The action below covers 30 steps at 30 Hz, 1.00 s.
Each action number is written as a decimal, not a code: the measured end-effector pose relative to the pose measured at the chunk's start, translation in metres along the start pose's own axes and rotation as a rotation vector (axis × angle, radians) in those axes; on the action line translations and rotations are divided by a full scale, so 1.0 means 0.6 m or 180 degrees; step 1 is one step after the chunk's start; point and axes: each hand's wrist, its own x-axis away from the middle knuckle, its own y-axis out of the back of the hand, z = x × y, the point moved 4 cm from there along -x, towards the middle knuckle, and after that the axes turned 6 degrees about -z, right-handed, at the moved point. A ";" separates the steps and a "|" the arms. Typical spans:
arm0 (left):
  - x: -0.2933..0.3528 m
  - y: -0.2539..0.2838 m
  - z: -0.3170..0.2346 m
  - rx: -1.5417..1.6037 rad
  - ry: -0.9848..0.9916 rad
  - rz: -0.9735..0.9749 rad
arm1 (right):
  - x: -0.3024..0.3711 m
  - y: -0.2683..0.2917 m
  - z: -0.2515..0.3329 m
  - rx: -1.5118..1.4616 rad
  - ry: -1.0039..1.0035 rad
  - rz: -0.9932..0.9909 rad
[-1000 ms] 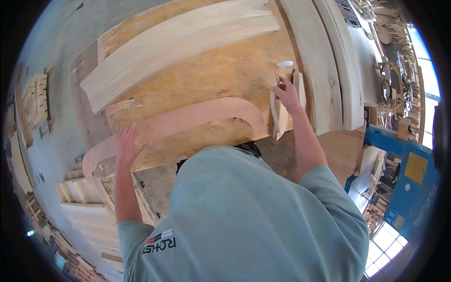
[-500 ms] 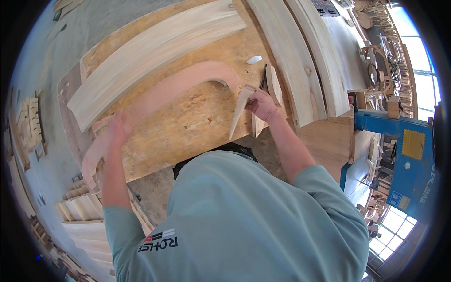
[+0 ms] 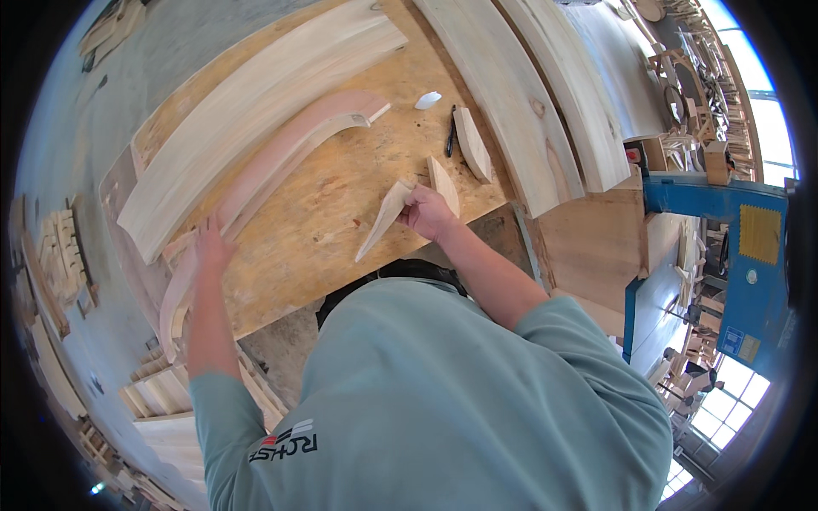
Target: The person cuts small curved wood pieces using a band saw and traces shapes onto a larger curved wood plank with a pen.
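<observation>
A long, curved wooden piece, pinkish on its face with a pale thick edge, lies across the plywood tabletop. My left hand is closed over its near left part, and its tip sticks out past the table's edge. In my right hand is a small tapered wooden piece, pinched at its wide end, its point slanting down to the left. Just behind that hand lies a small wooden block. Farther right rest a curved wooden offcut, a black pen and a small white object.
A broad pale board lies along the table's far left side. Two long planks run along the right. A blue machine frame stands at the far right. Stacked wooden parts sit low on the left.
The curved piece has tilted, so its thick inner edge now shows. My right hand has moved left with the tapered piece, uncovering more of the small block.
</observation>
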 end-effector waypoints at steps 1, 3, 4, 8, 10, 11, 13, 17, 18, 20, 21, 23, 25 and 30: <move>0.010 -0.026 -0.012 0.0006 -0.0155 -0.0252 | 0.002 -0.001 -0.003 0.0019 0.0017 -0.0002; 0.051 -0.095 -0.009 -0.0014 -0.0321 -0.0794 | 0.001 -0.025 -0.017 0.0089 -0.0086 0.0045; 0.047 -0.077 -0.088 0.0247 -0.0254 -0.0277 | -0.002 -0.015 -0.014 -0.0004 -0.0070 0.0069; 0.126 -0.015 -0.379 0.2213 -0.0639 0.1279 | 0.006 -0.019 -0.017 -0.0109 -0.0069 0.0325; 0.139 -0.034 -0.427 0.2886 -0.0451 0.1693 | 0.016 -0.032 -0.011 0.0195 0.0039 0.0330; 0.142 -0.060 -0.430 0.2907 -0.0370 0.1496 | 0.019 -0.032 -0.001 0.0473 0.0150 0.0260; 0.141 -0.054 -0.449 0.2940 -0.0181 0.1379 | 0.026 -0.011 0.034 0.1892 0.0965 -0.0297; 0.140 -0.098 -0.435 0.3727 0.0697 0.1101 | 0.082 0.058 0.121 0.5054 0.2800 -0.1739; 0.137 -0.100 -0.438 0.4059 0.0915 0.1180 | 0.089 0.070 0.126 0.5238 0.2993 -0.2138; 0.133 -0.104 -0.445 0.4733 0.1365 0.1338 | 0.063 0.079 0.114 0.5224 0.2134 -0.1640; 0.130 -0.107 -0.452 0.4971 0.1408 0.1471 | 0.054 0.081 0.108 0.5200 0.1704 -0.1394; 0.124 -0.112 -0.462 0.5444 0.1506 0.1735 | 0.035 0.057 0.083 0.4819 0.1714 -0.1029; 0.115 -0.108 -0.482 0.5540 0.1573 0.1699 | -0.007 0.039 0.053 0.4523 0.1958 -0.0717; 0.103 -0.134 -0.506 0.5482 0.1730 0.1241 | -0.026 -0.020 0.038 0.4483 0.1727 -0.0428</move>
